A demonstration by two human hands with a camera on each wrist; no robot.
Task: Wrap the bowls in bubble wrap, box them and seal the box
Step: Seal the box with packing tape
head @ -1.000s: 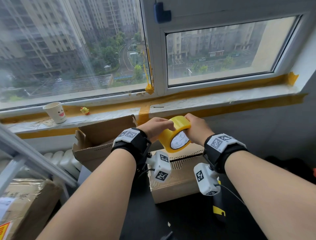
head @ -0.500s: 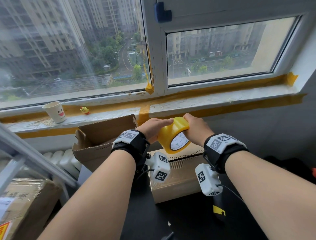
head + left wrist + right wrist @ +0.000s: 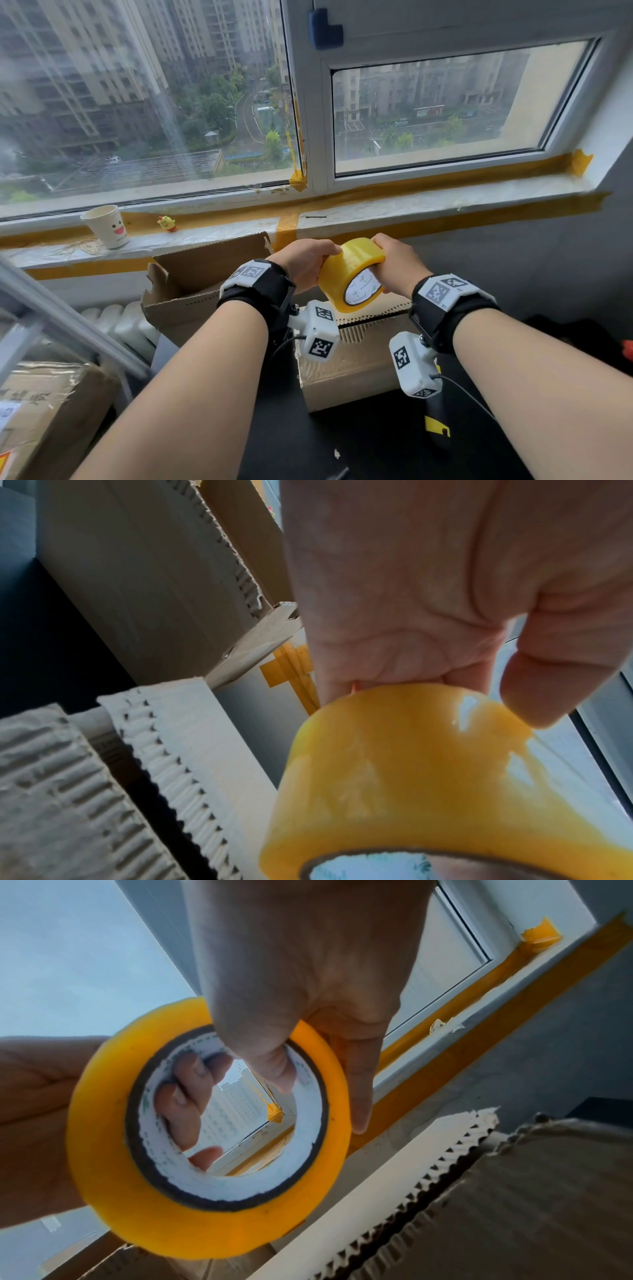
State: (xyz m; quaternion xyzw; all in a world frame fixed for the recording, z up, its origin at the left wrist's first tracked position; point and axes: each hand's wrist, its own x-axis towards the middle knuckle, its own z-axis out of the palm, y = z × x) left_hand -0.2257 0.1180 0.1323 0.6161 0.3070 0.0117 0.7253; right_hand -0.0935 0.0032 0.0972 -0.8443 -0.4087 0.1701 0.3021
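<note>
both hands hold round yellow roll of packing tape [image 3: 352, 274] above small brown corrugated cardboard box [image 3: 356, 373] on dark table. left hand [image 3: 303, 262] grips roll's outer face, fingers reaching into core; right hand [image 3: 397, 263] clasps rim, thumb inside core. box flaps folded down, seam gap open, untaped. judged: sealing just starting; tape end not found. bowls, bubble wrap not visible, presumably inside.
</note>
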